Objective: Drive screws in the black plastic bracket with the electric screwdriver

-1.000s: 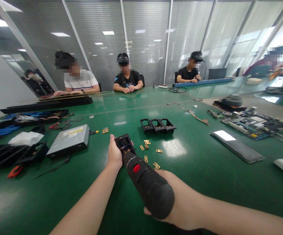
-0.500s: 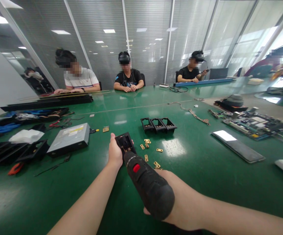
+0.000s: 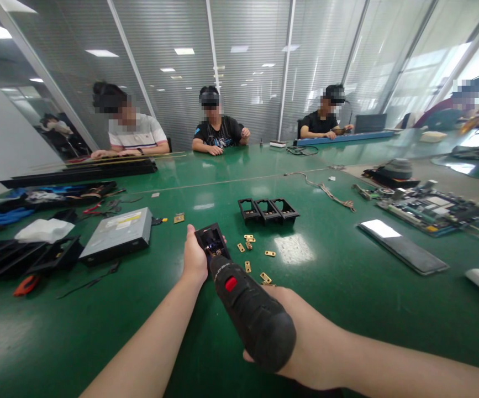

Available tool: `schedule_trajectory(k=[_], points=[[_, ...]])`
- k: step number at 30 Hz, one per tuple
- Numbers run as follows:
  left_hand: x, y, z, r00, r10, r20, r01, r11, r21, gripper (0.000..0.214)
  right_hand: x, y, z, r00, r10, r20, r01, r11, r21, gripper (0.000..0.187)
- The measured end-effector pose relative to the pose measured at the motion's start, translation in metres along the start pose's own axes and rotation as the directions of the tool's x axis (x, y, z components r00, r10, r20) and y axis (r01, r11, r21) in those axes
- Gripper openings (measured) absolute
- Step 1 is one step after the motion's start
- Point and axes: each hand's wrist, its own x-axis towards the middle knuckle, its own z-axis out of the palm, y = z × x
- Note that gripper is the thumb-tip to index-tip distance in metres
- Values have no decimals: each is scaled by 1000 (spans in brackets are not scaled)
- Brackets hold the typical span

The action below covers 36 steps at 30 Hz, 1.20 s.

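Observation:
My left hand (image 3: 195,257) grips a small black plastic frame (image 3: 210,236) by its left side, tilted above the green table (image 3: 148,326). Brass pieces show inside the frame. Wrapped around the handle of a black cordless drill (image 3: 249,318) with a red button is my right hand (image 3: 301,331). The drill's nose points into the frame, and its body hides the tip. Several brass plates (image 3: 269,254) with holes lie scattered just right of the frame. Behind them stand three more black frames (image 3: 267,211) side by side, with brass pieces inside.
On the left are an optical drive (image 3: 117,235), black trays (image 3: 27,257) and an orange-handled tool (image 3: 26,286). To the right lie a phone-like slab (image 3: 403,247), a circuit board (image 3: 433,207) and a cable (image 3: 326,192). Several people sit across the table.
My hands, the frame and the drill hold nearly the same place. Across the table, the middle person has raised one hand, and the person to the right has lowered theirs.

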Motion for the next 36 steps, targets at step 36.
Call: schedule_trajectory(k=[36], points=[[4,-2,-2,1000,-11,0,11,1000,-24,65,1,-1,3,1000,-4,-8,4,1000,6,42]])
